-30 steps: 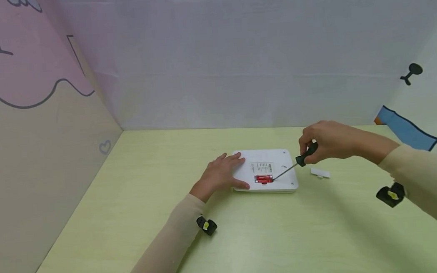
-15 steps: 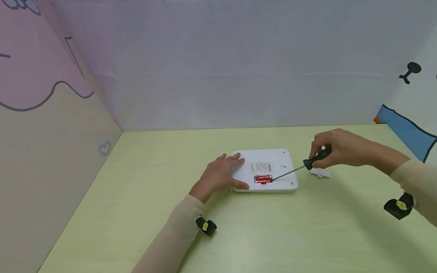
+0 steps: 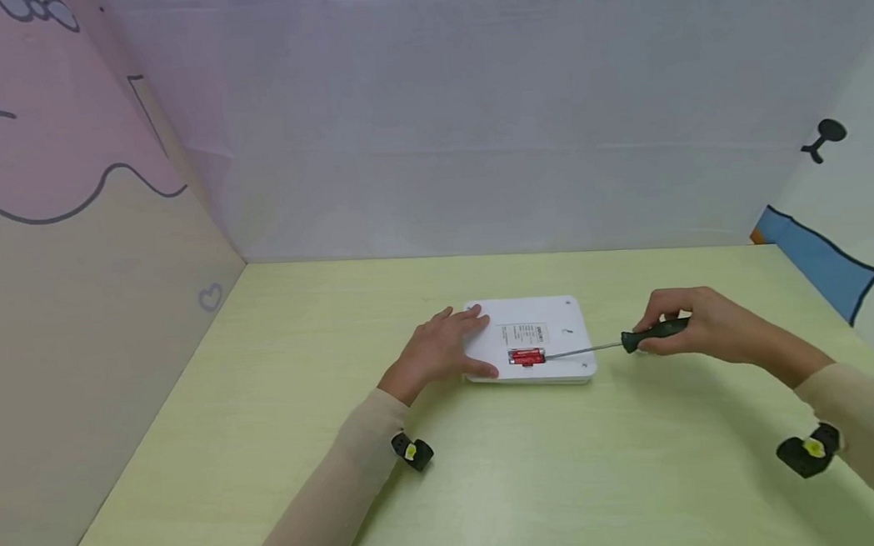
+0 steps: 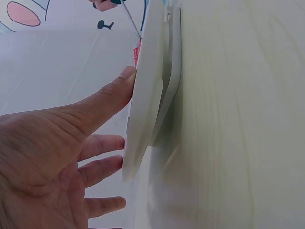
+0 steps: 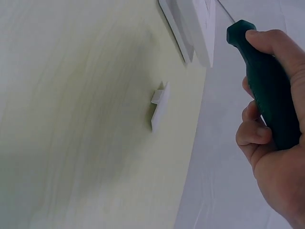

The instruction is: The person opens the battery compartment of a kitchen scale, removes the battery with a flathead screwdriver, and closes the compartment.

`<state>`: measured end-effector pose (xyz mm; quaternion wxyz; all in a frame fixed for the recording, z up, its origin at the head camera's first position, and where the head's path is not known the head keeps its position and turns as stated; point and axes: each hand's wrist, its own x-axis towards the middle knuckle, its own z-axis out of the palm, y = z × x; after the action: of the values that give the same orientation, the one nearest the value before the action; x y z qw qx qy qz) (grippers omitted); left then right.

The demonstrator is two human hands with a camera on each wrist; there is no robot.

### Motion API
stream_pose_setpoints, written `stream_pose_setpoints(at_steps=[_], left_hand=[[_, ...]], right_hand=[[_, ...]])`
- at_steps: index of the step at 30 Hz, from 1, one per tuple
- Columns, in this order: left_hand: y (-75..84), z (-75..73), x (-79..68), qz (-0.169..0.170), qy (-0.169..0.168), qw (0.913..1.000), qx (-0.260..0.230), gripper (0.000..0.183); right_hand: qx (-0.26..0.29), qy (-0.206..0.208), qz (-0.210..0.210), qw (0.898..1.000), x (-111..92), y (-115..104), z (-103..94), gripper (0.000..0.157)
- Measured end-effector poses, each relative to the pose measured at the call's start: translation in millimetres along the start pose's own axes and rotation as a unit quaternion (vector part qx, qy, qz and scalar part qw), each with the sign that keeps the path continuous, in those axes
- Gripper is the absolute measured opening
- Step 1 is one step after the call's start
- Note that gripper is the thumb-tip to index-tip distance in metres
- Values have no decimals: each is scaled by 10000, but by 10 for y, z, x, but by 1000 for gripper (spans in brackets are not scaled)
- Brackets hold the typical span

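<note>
Currently the two hands are apart, both working around a white device [image 3: 537,313] that lies on the pale worktop [image 3: 335,329], its labelled face up. The left hand [image 3: 437,350] spreads over the device's left end, fingers extended and thumb resting on the top face near the front edge. The right hand [image 3: 699,324] grips the dark green handle of a screwdriver [image 3: 654,333], whose slim metal shaft reaches leftward across the device. Its tip meets the right end of the red batteries [image 3: 526,357] in their slot; whether it touches them is too small to tell. Above that slot is a printed label [image 3: 525,334]. The right wrist view shows a small white cover [image 5: 161,107] with a tab, lying on the worktop near the device, apart from it. Beige sleeves cover both forearms, and a pale wall [image 3: 473,120] stands behind.
</note>
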<state>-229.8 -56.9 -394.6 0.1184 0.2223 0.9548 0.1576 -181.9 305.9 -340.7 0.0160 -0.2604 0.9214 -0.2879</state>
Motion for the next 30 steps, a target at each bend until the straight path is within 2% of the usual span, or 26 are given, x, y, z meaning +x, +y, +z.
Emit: stream_pose_setpoints(at_steps=[4,14,30], left_hand=[[-8,0,-6,-2,2,10000,-3,92],[-2,-16,-32,-34,-23,10000,-2,91],[7,-37,-60,-6,-11,10000,-68,91]], right_hand=[[123,151,-153,9997,-34,66,68,20],[617,204,-35,9979,-110,132,156,18],[683,152,219,9973,-146,166,182,13]])
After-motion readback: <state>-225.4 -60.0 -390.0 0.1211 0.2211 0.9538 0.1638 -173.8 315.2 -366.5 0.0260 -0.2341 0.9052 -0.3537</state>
